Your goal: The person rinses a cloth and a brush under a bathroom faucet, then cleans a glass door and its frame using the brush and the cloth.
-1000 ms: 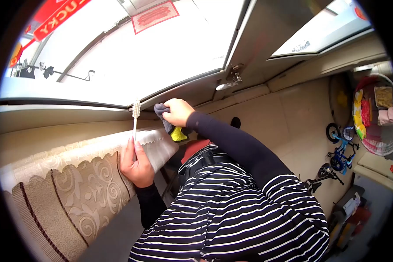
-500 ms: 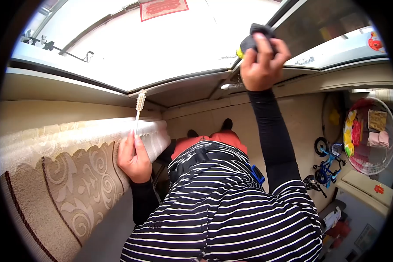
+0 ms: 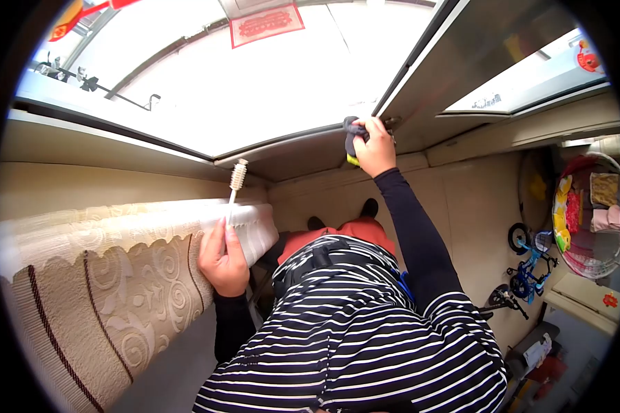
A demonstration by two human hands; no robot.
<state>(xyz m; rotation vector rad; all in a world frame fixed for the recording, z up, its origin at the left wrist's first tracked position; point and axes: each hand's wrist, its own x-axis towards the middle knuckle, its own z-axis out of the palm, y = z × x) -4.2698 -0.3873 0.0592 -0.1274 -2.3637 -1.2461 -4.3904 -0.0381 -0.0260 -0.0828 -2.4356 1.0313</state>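
In front of the sofa side, my left hand (image 3: 224,259) pinches the thin handle of a small white brush (image 3: 238,176). Its bristly head points up and away from me, close to the lower edge of the door frame (image 3: 282,143). My right hand (image 3: 377,149) is closed around a bunched dark grey cloth (image 3: 353,134) with a bit of yellow at its bottom. The cloth is at the door's edge, near a metal handle (image 3: 393,124); whether it touches the door I cannot tell.
On the left, a patterned beige cover (image 3: 145,296) with lace lies over a sofa. A small blue bicycle (image 3: 527,265) and a round basket (image 3: 589,213) with folded things stand at the right. A red printed sheet (image 3: 267,25) shows beyond the bright doorway.
My right hand has come down and left with the grey cloth, from high on the door frame to near the handle. My left hand still holds the brush, slightly lower and to the right.
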